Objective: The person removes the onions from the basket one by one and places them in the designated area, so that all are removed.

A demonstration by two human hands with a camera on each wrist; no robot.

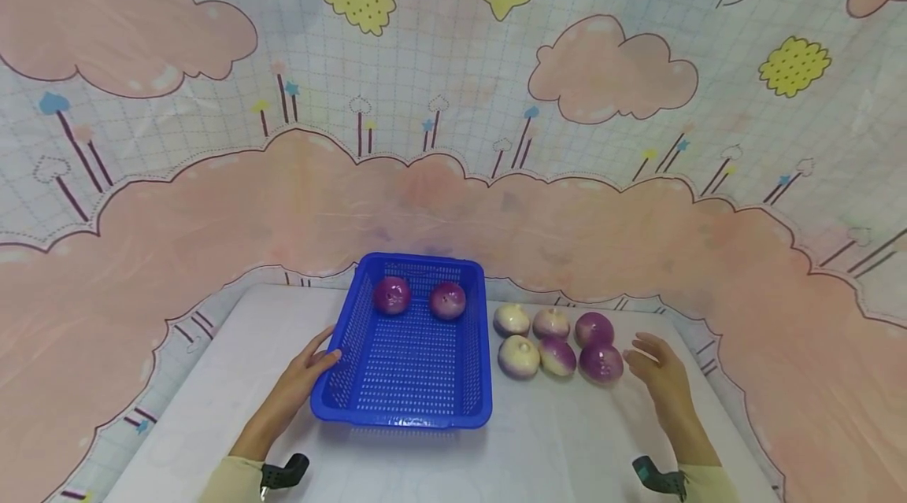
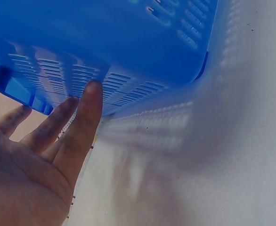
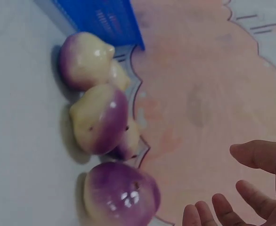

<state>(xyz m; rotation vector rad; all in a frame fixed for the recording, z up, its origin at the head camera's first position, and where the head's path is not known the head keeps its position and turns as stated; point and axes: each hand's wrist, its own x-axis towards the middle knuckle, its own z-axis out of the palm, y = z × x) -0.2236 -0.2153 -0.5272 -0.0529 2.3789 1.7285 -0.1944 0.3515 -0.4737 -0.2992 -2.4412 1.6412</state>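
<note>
A blue plastic basket [image 1: 407, 420] with slotted walls stands on the white table, and two glossy purple onions [image 1: 392, 296] lie at its far end. At the basket's left wall is my left hand [image 1: 303, 377]; in the left wrist view its fingers [image 2: 84, 127] reach out straight along the slotted side. To the right of the basket, several purple-and-cream onions [image 1: 557, 357] are grouped in two rows. My right hand [image 1: 662, 377] hovers just right of the nearest purple onion [image 1: 601, 364], holding nothing. Its fingers and thumb are spread apart in the right wrist view.
The white tabletop [image 1: 560, 456] extends in front of the basket and onions. Behind it hangs a patterned cloth [image 1: 425, 212] with clouds and stars. Dark wrist devices [image 1: 285, 473] sit on both sleeves.
</note>
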